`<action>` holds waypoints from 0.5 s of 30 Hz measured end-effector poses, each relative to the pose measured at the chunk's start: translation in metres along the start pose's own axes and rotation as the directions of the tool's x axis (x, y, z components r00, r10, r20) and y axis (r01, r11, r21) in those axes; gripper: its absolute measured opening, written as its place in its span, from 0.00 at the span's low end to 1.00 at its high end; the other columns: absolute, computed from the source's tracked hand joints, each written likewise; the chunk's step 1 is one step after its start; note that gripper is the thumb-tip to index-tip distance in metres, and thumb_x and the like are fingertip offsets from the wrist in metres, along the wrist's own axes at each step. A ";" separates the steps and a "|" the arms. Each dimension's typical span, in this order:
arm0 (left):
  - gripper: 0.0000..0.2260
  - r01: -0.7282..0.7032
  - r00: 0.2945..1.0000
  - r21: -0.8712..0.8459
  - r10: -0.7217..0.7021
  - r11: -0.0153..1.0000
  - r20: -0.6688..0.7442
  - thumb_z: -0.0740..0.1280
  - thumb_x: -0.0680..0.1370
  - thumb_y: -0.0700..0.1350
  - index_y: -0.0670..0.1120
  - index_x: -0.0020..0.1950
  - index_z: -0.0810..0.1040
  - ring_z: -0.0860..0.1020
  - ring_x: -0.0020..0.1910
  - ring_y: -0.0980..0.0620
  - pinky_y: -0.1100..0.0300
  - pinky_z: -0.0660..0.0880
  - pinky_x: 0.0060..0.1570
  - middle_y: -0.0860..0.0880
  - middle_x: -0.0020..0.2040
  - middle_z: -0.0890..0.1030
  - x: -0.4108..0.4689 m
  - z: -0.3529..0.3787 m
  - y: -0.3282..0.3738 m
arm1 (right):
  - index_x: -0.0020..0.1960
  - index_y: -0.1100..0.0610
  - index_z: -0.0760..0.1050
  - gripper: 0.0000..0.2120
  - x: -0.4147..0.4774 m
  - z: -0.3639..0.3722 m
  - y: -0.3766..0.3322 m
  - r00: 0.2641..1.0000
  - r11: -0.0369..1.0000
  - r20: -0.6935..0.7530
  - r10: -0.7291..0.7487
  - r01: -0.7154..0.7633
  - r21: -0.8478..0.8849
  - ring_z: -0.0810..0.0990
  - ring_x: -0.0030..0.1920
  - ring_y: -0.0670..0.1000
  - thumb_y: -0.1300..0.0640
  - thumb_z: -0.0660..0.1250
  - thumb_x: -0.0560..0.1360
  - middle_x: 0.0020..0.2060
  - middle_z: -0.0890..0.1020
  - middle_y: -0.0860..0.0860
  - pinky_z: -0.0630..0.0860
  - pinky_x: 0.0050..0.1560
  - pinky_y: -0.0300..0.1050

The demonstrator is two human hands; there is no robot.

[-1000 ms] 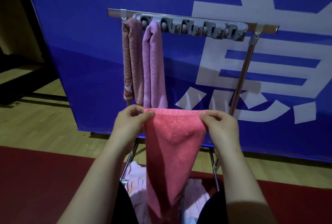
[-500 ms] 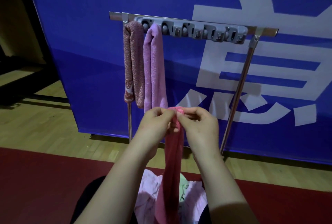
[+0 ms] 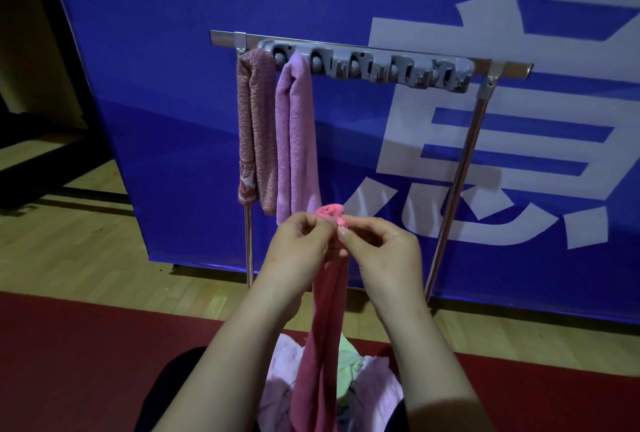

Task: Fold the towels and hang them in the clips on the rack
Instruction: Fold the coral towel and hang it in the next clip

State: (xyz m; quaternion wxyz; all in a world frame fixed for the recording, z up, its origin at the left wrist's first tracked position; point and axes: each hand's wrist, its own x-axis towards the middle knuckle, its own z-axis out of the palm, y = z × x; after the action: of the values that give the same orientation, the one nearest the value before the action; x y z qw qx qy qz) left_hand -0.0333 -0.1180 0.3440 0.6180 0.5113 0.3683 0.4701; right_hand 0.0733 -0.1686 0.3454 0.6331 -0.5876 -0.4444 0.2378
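Since a second ago my two hands have come together, and the coral towel point(image 3: 327, 310) that was stretched wide between them is now gathered into one narrow strip; its top edge is bunched into a small knot just above my fingertips. My left hand point(image 3: 301, 244) and right hand point(image 3: 384, 251) sit knuckle to knuckle, each with fingers curled and pinching that bunched top between thumb and forefinger; the rest of the towel hangs straight down between my forearms to my lap. It is held in front of the rack point(image 3: 457, 168) and below the grey clip strip point(image 3: 374, 68), touching neither. Two towels already hang side by side at the left end of that strip: a mottled rose towel point(image 3: 254, 134) and, just beside it on the right, a lilac towel point(image 3: 294, 141). In my lap lies a heap of pale pink cloth point(image 3: 280, 372) with a green cloth point(image 3: 348, 359) on it, the coral strip crossing in front; behind the rack stands a blue banner point(image 3: 173, 85), and a red mat point(image 3: 86, 345) meets the wooden floor point(image 3: 69, 241).
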 end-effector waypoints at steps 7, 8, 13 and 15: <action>0.09 -0.050 0.998 0.126 0.053 0.991 -0.018 0.68 0.81 0.46 0.41 0.48 0.80 0.84 0.40 0.48 0.57 0.81 0.43 0.47 0.37 0.84 -0.002 -0.002 0.001 | 0.54 0.51 0.83 0.11 0.001 0.000 -0.001 0.999 0.995 0.015 -0.049 0.050 -0.087 0.83 0.44 0.44 0.62 0.74 0.73 0.46 0.84 0.47 0.82 0.46 0.37; 0.09 -0.055 0.998 0.138 0.058 0.989 -0.016 0.67 0.81 0.47 0.41 0.48 0.80 0.82 0.39 0.50 0.58 0.80 0.41 0.48 0.36 0.83 -0.003 -0.003 0.002 | 0.53 0.50 0.83 0.11 0.001 0.000 -0.001 0.998 0.994 0.014 -0.055 0.056 -0.098 0.83 0.44 0.45 0.61 0.74 0.73 0.46 0.83 0.47 0.82 0.46 0.39; 0.08 -0.057 0.996 0.115 0.049 0.992 0.070 0.66 0.82 0.44 0.42 0.50 0.82 0.85 0.48 0.44 0.44 0.81 0.56 0.42 0.45 0.86 -0.007 -0.004 0.008 | 0.50 0.46 0.82 0.11 0.004 -0.005 0.000 0.996 0.990 -0.025 -0.080 0.077 -0.117 0.83 0.44 0.44 0.60 0.75 0.73 0.45 0.83 0.47 0.82 0.45 0.39; 0.07 -0.067 0.993 0.095 0.058 0.993 0.102 0.65 0.82 0.42 0.42 0.50 0.83 0.86 0.48 0.45 0.46 0.81 0.56 0.42 0.45 0.86 -0.008 -0.004 0.010 | 0.51 0.47 0.82 0.10 0.005 -0.007 0.002 0.995 0.989 -0.041 -0.088 0.082 -0.119 0.83 0.44 0.44 0.60 0.74 0.74 0.45 0.84 0.47 0.81 0.45 0.38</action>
State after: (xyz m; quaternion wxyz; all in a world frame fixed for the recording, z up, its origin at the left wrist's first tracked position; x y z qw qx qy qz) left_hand -0.0415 -0.1243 0.3523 0.5945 0.5753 0.3436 0.4444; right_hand 0.0819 -0.1676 0.3453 0.6171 -0.6096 -0.4675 0.1704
